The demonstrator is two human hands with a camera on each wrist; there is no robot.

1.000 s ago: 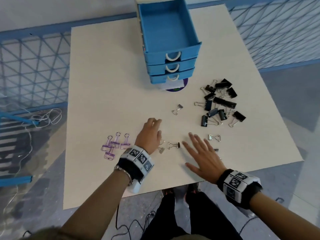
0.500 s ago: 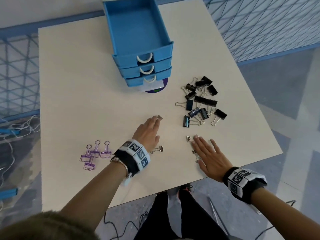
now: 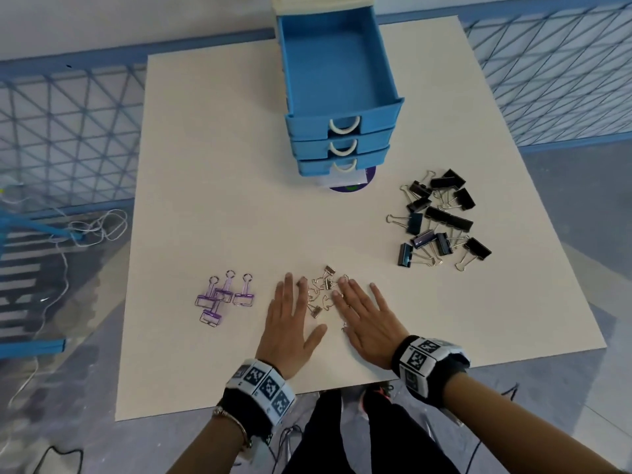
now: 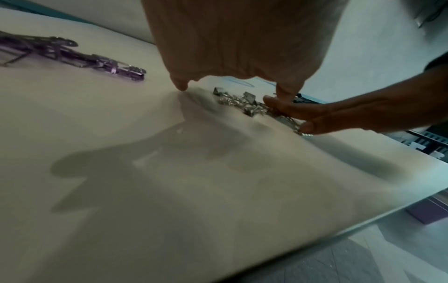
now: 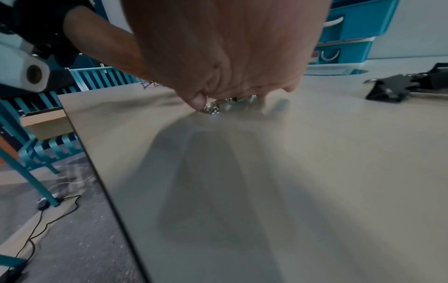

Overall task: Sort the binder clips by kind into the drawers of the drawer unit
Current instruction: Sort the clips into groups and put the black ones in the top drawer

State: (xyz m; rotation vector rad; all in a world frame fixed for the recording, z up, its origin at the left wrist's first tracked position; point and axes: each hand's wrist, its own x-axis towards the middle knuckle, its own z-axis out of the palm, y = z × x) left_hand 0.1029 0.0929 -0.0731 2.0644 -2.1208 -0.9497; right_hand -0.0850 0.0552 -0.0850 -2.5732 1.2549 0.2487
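Several small silver binder clips (image 3: 323, 293) lie bunched together near the table's front edge, also seen as the silver clips (image 4: 244, 103) in the left wrist view. My left hand (image 3: 290, 323) lies flat on the table to their left, fingers straight. My right hand (image 3: 362, 316) lies flat on their right, fingers straight and touching the bunch; one silver clip (image 3: 344, 326) peeks out by its thumb. Purple clips (image 3: 222, 299) lie to the left. Black clips (image 3: 439, 220) are heaped at the right. The blue drawer unit (image 3: 342, 131) stands at the back with its top drawer (image 3: 333, 66) pulled out and bare inside.
The white table (image 3: 219, 186) ends just behind my wrists. A purple disc (image 3: 352, 186) lies under the drawer unit's front. Blue mesh fencing (image 3: 68, 138) surrounds the table, and cables (image 3: 95, 227) lie on the floor at the left.
Both hands have swept inward across the table. The scattered silver clips are now pushed into one bunch between them, and the hands lie close together.
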